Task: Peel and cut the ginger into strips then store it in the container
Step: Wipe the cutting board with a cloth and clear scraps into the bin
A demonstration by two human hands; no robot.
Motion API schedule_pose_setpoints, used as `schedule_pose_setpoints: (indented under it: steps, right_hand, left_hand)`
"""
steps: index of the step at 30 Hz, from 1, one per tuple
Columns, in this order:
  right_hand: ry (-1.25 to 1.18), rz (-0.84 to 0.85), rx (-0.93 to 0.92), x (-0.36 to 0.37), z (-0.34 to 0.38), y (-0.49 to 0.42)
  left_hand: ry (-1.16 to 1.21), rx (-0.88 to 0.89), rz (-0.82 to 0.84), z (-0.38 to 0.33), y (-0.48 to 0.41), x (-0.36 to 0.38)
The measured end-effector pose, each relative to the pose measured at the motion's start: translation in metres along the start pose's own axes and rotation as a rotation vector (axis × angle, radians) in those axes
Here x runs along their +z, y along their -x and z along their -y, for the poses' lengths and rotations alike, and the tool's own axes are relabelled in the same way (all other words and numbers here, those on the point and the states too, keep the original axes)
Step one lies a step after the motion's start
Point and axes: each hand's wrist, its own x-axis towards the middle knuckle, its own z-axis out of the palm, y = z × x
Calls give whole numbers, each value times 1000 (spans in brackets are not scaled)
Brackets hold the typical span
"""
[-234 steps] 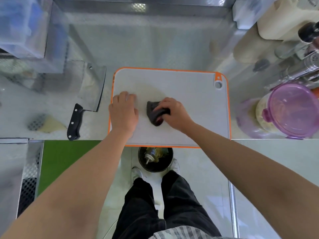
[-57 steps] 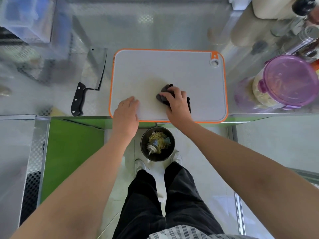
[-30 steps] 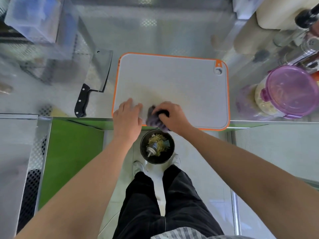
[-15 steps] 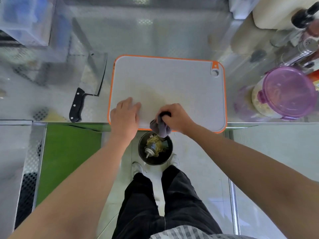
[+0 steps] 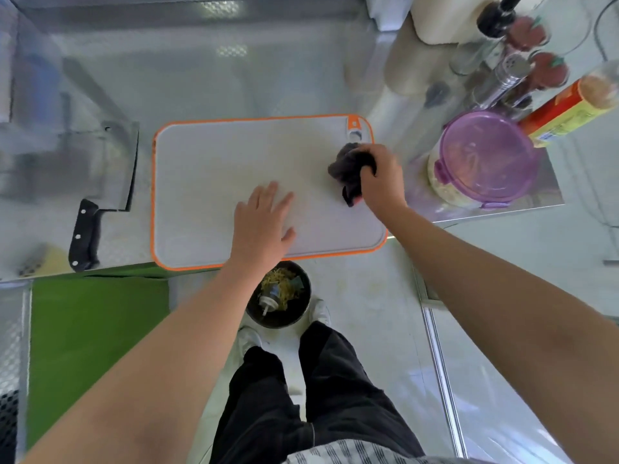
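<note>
On the floor by the person's shoes stands a round bin [image 5: 278, 294] holding yellowish scraps. Above it, the left grip [image 5: 261, 226] lies flat and released on the near half of the orange-edged cutting board [image 5: 207, 162]. The right grip [image 5: 382, 177] clenches a dark cloth [image 5: 348, 165] at the board's far right corner. A cleaver [image 5: 124, 169] lies left of the board, handle toward the person. Right of the board, the round container [image 5: 485, 155] stands upright on the counter [image 5: 201, 78], purple lid on, pale ginger strips [image 5: 442, 189] showing through its clear wall.
</note>
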Motion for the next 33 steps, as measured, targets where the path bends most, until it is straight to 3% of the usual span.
schedule_pose_setpoints:
  steps: [3,6,11,12,14,16,17,21,24,25,28,32,33]
  right_hand:
    - [190,-6,-37,-13,-27,-15]
    - [154,50,-40,-7,-38,11]
    - [162,539,-85,-11,-25,64]
    - [104,490,-74,-15,-23,61]
    - [28,213,-28,-24,-26,44]
    - [92,57,-1,-28,-33,39]
    - [118,75,11,-25,-34,44]
    - [70,405,-72,-15,-29,76]
    - [-5,141,-61,-13,-32,84]
    - [17,122,-65,-11,-34,90]
    - [34,425,-156,-4,-29,113]
    - [-26,198,-75,-4,-25,111]
    - [-6,259,-58,-4,-24,113]
  left_hand:
    - [-58,-17,102,-22,-9,6]
    - [-95,-48,114,-28,-12,8]
    - [-78,-51,120,-28,-13,9]
    - [-74,-41,119,-28,-14,8]
    - [-55,-24,131,-29,-15,5]
    - [-51,-25,139,-27,-9,5]
    - [-66,-29,140,-26,-5,6]
    - [-156,-60,107,-20,17,11]
    - [-151,-142,78,-16,24,11]
    - [-155,-154,74,-15,25,12]
    - [-184,-135,53,-12,27,14]
    - [-147,-128,83,-10,27,14]
    - [-144,-118,91,-9,28,14]
